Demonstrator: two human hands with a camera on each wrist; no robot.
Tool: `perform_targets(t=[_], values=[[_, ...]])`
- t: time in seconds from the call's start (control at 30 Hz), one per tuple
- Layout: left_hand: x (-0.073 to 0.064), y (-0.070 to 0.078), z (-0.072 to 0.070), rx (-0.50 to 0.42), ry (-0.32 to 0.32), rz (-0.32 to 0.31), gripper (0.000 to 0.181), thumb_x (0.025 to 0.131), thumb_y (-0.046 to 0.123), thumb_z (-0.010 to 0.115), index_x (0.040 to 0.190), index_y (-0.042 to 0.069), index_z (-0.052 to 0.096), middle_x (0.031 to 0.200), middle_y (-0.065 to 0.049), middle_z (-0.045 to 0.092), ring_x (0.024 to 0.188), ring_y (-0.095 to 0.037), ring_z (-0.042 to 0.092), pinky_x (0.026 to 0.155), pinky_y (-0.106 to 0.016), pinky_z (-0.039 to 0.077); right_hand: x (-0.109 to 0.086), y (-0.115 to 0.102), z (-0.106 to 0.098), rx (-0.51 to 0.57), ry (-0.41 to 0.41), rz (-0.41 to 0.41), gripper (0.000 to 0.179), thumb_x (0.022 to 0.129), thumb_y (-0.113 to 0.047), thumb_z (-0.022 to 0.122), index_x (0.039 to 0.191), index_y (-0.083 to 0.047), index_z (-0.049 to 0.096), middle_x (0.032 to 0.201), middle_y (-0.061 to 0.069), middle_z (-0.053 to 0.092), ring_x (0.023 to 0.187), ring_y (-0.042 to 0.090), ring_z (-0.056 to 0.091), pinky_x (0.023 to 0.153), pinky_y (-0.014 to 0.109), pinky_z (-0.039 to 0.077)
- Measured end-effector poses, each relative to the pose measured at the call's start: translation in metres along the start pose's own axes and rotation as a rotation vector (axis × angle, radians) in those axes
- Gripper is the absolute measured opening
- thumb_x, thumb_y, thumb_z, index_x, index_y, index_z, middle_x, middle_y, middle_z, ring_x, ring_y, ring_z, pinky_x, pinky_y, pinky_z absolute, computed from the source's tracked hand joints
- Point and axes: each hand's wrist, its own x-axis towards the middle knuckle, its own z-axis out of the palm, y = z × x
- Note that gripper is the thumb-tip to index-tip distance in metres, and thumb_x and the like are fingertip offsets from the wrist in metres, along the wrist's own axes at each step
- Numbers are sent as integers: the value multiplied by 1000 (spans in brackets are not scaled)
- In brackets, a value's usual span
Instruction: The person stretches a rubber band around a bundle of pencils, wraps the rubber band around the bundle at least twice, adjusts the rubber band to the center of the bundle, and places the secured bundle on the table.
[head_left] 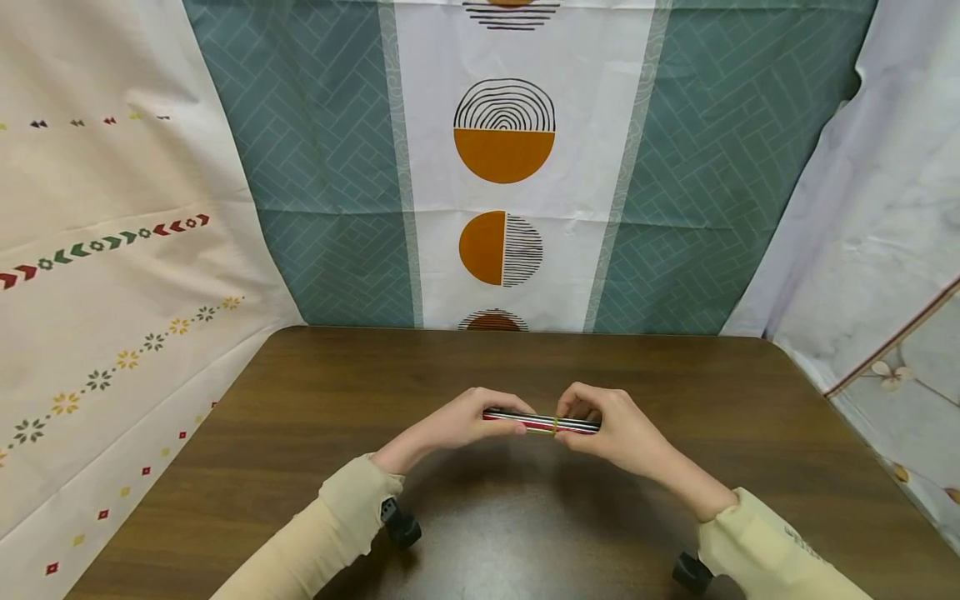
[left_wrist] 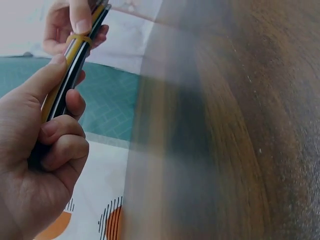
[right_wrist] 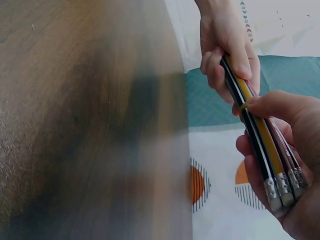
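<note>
Both hands hold a bundle of pencils (right_wrist: 265, 145) above the table, lying level across the head view. Black, yellow and dark red barrels show, with metal ferrules and erasers at the right-hand end. A yellow rubber band (left_wrist: 80, 38) circles the bundle near its middle. My left hand (head_left: 480, 414) grips the left end, fingers wrapped round it and thumb along the top. My right hand (head_left: 618, 425) holds the other end, its thumb tip on the band in the right wrist view. The left-hand ends of the pencils are hidden inside the left hand.
A brown wooden table (head_left: 300, 500) spreads below the hands. Behind it hangs a green and white patterned cloth (head_left: 337, 167); pale printed cloths line the left and right sides. Dark wrist cameras sit at both cream sleeves (head_left: 330, 517).
</note>
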Motion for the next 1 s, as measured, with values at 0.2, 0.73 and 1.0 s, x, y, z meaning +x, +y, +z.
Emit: perform_targets(t=[0.2, 0.73, 1.0], values=[[0, 0, 0, 0, 17, 1, 23, 95, 27, 67, 117, 25, 71, 104, 9, 72, 78, -5, 57, 71, -21, 47, 1, -2, 3, 24, 26, 5, 22, 82, -16, 81, 100, -22, 69, 87, -8, 73, 75, 2, 66, 66, 23, 55], [2, -20, -14, 85, 71, -65, 28, 95, 27, 67, 123, 25, 68, 96, -5, 74, 74, -6, 53, 68, -21, 42, 3, 40, -30, 77, -85, 221, 25, 83, -34, 80, 107, -31, 75, 91, -7, 76, 67, 9, 60, 60, 25, 49], [9, -24, -15, 91, 119, -96, 28, 93, 24, 69, 121, 24, 70, 97, -2, 75, 82, -10, 59, 72, -22, 46, 9, 57, -31, 123, -123, 247, 29, 85, -34, 78, 110, -20, 75, 90, 12, 76, 79, 27, 70, 65, 34, 55]])
